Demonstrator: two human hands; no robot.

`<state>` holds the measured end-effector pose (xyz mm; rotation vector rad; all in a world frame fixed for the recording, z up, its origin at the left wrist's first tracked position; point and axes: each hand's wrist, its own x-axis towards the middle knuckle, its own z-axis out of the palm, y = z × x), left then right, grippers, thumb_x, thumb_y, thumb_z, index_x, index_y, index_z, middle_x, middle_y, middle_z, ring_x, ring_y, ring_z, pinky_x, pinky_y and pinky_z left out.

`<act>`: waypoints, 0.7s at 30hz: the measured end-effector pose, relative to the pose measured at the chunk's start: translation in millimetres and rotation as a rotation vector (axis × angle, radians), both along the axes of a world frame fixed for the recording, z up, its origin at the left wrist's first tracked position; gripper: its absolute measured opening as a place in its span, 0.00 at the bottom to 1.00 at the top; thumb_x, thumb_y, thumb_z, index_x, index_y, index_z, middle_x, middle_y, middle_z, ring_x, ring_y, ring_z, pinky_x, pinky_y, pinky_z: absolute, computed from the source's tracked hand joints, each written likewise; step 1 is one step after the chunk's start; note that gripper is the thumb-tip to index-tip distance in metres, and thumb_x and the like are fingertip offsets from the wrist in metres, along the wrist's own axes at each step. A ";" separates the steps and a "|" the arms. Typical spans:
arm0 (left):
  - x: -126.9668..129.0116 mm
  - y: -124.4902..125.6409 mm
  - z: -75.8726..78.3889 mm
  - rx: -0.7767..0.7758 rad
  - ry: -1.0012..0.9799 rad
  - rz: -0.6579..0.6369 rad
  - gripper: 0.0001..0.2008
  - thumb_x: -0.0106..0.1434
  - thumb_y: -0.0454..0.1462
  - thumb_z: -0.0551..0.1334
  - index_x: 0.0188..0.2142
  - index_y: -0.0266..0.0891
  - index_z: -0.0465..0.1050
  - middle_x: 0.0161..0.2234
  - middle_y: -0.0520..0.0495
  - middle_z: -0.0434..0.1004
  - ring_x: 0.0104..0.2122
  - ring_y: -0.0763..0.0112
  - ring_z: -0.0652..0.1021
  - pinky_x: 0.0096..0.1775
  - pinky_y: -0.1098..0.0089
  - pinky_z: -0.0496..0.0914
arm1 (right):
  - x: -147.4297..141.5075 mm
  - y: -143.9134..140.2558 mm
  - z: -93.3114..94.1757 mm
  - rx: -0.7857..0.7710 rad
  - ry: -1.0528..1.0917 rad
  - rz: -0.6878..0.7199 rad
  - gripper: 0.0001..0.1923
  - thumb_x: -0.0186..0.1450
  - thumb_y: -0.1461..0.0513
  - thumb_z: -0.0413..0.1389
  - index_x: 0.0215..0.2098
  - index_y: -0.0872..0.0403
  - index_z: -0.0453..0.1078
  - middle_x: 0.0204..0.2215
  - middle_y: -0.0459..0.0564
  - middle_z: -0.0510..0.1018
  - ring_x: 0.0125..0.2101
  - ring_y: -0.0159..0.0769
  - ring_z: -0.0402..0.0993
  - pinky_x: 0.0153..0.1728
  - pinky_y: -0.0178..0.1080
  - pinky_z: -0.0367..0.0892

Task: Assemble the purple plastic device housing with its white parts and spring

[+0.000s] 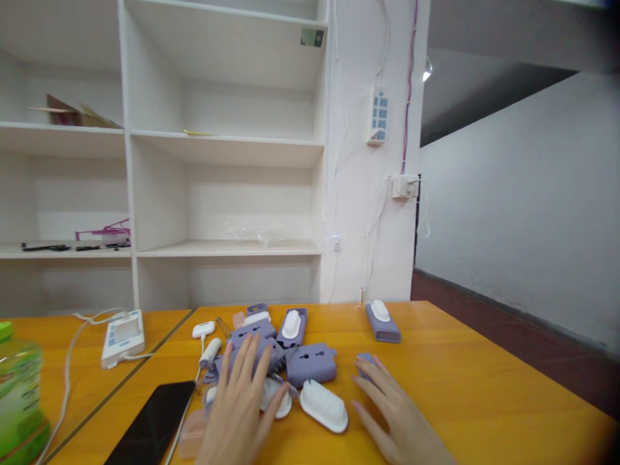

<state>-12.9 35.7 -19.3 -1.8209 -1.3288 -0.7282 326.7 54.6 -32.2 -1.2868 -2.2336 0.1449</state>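
Note:
My left hand point(242, 394) is spread over a pile of purple and white plastic parts, its fingers apart and closed on nothing. Under and beyond it are purple boxes with keyhole slots, one of them a purple box point(310, 363) just to its right. A white oval brush point(323, 405) lies bristles up between my hands. My right hand point(394, 413) has its fingers stretched out, with the fingertips at a small purple part point(367, 363); whether they press on it I cannot tell. A pink translucent piece point(192, 434) is partly hidden beside my left wrist.
At the back right a purple box point(382, 328) carries a white brush point(380, 310); another white brush point(291, 324) sits behind the pile. Left lie a black phone point(152, 423), a white cable, a power strip point(123, 337) and a green bottle point(20, 394). White shelves point(227, 248) stand behind.

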 end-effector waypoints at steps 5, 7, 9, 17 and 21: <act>-20.6 5.0 -4.2 -0.097 0.008 -0.075 0.13 0.72 0.38 0.59 0.53 0.47 0.77 0.69 0.38 0.65 0.69 0.45 0.65 0.62 0.42 0.69 | -55.2 17.5 20.1 -0.043 0.214 -0.128 0.25 0.73 0.55 0.50 0.64 0.54 0.70 0.66 0.57 0.72 0.66 0.45 0.67 0.68 0.45 0.60; -15.1 3.0 -5.6 -0.104 0.028 -0.104 0.10 0.70 0.37 0.61 0.48 0.47 0.80 0.66 0.39 0.69 0.67 0.43 0.67 0.60 0.44 0.72 | -81.2 33.6 25.1 -0.072 0.255 -0.229 0.29 0.69 0.55 0.55 0.64 0.60 0.68 0.62 0.64 0.74 0.64 0.51 0.69 0.65 0.48 0.63; -4.4 -2.0 -1.5 -0.102 -0.006 -0.051 0.08 0.68 0.37 0.63 0.43 0.45 0.82 0.60 0.38 0.76 0.62 0.41 0.73 0.57 0.44 0.73 | -99.9 48.4 24.1 -0.106 0.283 -0.326 0.32 0.65 0.51 0.61 0.61 0.62 0.71 0.59 0.69 0.76 0.62 0.60 0.69 0.62 0.54 0.64; 19.5 -28.7 23.8 -0.355 -0.148 0.309 0.11 0.65 0.38 0.63 0.43 0.40 0.84 0.58 0.31 0.78 0.61 0.40 0.73 0.61 0.41 0.60 | -91.8 64.1 -8.8 -0.160 0.470 -0.382 0.15 0.69 0.51 0.63 0.39 0.55 0.75 0.44 0.50 0.81 0.47 0.42 0.77 0.53 0.52 0.71; 19.4 -29.0 24.9 -0.424 -0.167 0.291 0.13 0.67 0.34 0.60 0.43 0.39 0.84 0.62 0.30 0.75 0.63 0.40 0.71 0.62 0.41 0.59 | -88.0 63.2 -9.3 -0.147 0.738 -0.284 0.12 0.70 0.55 0.62 0.44 0.56 0.75 0.42 0.48 0.81 0.42 0.39 0.79 0.46 0.47 0.76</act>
